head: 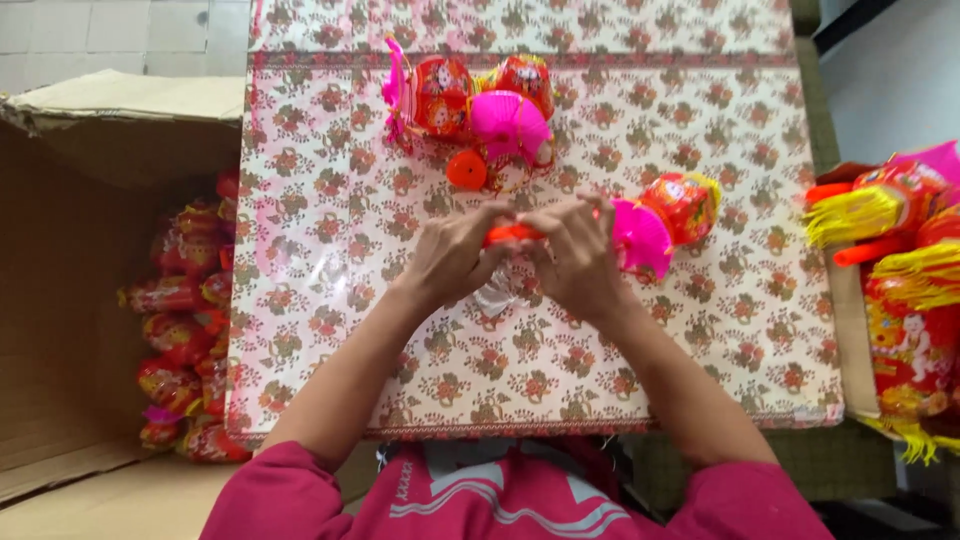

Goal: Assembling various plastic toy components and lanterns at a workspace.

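Note:
My left hand (455, 255) and my right hand (578, 255) meet over the middle of a table covered in a floral cloth (330, 200). Both grip the orange stick handle (510, 234) of a toy lantern (665, 220), whose pink paper fan and red-yellow body stick out to the right of my right hand. A bit of clear plastic wrap (500, 295) lies under my hands. Farther back on the table sits a cluster of finished lanterns (480, 105), red and pink with an orange cap.
An open cardboard box (70, 300) on the left holds several wrapped red lanterns (185, 330). At the right edge, another box (905, 360) carries lanterns with yellow tassels and orange sticks. Tiled floor shows at the top left.

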